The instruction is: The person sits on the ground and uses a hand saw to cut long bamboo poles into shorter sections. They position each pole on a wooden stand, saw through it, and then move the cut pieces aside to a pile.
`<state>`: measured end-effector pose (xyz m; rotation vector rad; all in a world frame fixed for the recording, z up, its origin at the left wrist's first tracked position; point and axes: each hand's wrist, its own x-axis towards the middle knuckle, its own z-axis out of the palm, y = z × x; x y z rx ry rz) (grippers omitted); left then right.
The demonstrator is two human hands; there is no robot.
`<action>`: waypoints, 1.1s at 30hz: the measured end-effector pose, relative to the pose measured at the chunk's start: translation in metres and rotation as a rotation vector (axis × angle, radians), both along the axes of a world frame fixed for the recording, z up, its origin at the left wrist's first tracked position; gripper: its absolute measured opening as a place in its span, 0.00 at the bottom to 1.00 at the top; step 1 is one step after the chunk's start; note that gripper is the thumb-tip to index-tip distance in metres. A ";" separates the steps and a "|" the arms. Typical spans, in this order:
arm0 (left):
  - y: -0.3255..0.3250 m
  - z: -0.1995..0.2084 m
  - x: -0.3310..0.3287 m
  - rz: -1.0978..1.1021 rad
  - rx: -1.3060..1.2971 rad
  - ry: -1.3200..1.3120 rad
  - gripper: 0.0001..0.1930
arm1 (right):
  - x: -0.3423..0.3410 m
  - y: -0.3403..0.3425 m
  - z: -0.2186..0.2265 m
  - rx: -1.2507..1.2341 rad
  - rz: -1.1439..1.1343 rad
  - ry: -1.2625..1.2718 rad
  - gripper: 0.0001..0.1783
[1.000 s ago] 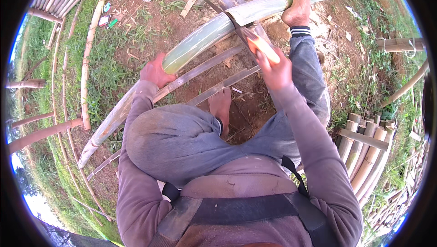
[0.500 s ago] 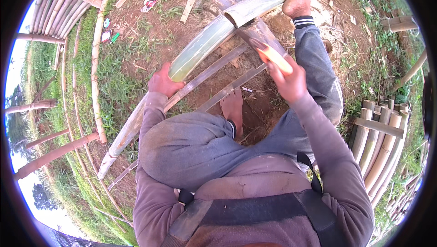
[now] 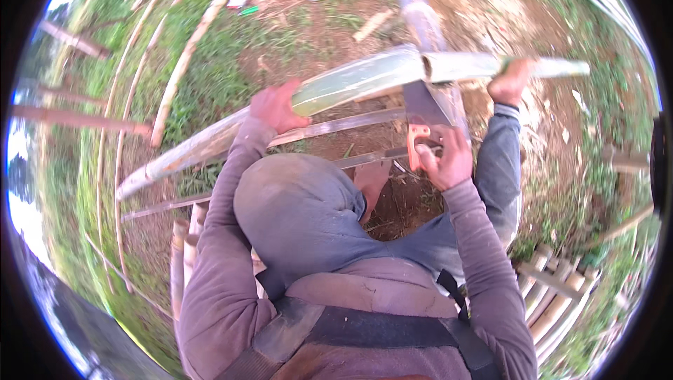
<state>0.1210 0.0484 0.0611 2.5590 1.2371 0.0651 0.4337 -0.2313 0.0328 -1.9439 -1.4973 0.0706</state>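
Gripping a saw [image 3: 425, 104], right hand [image 3: 450, 157] curled closed; left hand [image 3: 279, 106] clasping one end of a bamboo pole [image 3: 361, 83] laid across a log [image 3: 422, 21]; pole could roll if the foot [image 3: 510, 84] slackens

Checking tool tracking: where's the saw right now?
Head view, right of centre: the saw has its orange handle in the right hand, and its blade shows just below the green bamboo.

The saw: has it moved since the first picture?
Yes, pulled back: the saw blade crossed the bamboo pole earlier, but now is on its near side.
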 end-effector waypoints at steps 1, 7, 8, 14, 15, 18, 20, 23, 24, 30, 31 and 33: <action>-0.004 0.002 -0.013 -0.046 0.040 -0.100 0.40 | 0.001 0.011 -0.005 0.071 -0.059 0.073 0.31; -0.056 0.051 -0.019 -0.115 0.076 -0.140 0.34 | 0.017 0.092 0.055 0.170 -0.122 1.492 0.42; -0.062 0.053 -0.029 -0.095 0.056 -0.115 0.36 | 0.007 0.100 0.064 0.151 0.003 1.436 0.38; -0.103 0.041 -0.140 0.944 0.826 -1.127 0.43 | -0.002 0.082 0.120 0.178 0.021 1.243 0.33; -0.094 0.012 -0.168 1.263 0.895 -1.331 0.41 | -0.013 0.078 0.133 0.134 0.016 1.219 0.34; -0.066 -0.042 -0.204 1.170 0.036 -2.408 0.37 | -0.009 0.067 0.147 0.161 0.091 1.218 0.38; -0.071 -0.039 -0.206 0.598 -0.394 -2.734 0.37 | -0.025 0.062 0.156 0.173 0.139 1.235 0.38; -0.052 -0.025 -0.195 0.798 -0.370 -2.852 0.33 | -0.017 0.078 0.144 0.202 0.111 1.147 0.39; -0.050 -0.020 -0.182 0.908 -0.371 -2.795 0.34 | -0.006 0.086 0.138 0.179 0.068 1.153 0.39; -0.068 -0.036 -0.125 1.116 -0.499 -2.702 0.37 | 0.102 0.136 0.117 0.000 0.009 1.136 0.42; -0.074 -0.026 -0.122 1.135 -0.515 -2.694 0.38 | 0.108 0.145 0.118 -0.011 -0.025 1.111 0.41; -0.084 -0.016 -0.135 1.167 -0.488 -2.689 0.41 | 0.108 0.169 0.125 -0.035 -0.071 1.076 0.41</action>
